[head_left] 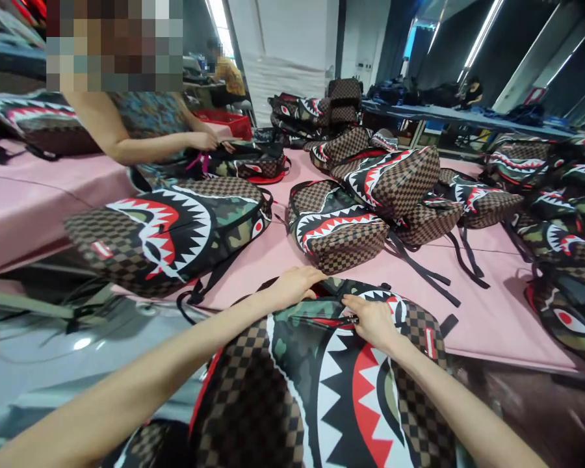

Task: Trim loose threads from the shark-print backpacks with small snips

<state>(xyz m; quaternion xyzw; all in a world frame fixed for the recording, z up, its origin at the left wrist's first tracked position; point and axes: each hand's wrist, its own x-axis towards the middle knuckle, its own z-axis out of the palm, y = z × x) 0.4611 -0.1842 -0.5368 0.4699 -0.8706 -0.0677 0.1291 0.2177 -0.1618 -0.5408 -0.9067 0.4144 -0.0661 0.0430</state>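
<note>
One shark-print backpack (246, 390) at near edge of pink tabletop (497, 325): print (370, 390), label (429, 343) already on; top opening (332, 287), front pocket (319, 320) unclosed. Right hand (374, 323) pinches pocket edge; left hand (295, 287) at top opening, grip unclear.

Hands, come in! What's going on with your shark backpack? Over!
Left hand: on backpack's opening. Right hand: at its zipper edge. Backpack: partly open, checkered and camo. Nothing between hands; other backpacks just beyond. Over.

A brown-checkered backpack (292, 383) with camouflage and shark teeth is lying by the near edge of the worktop (487, 312), apparently gaping.
</note>
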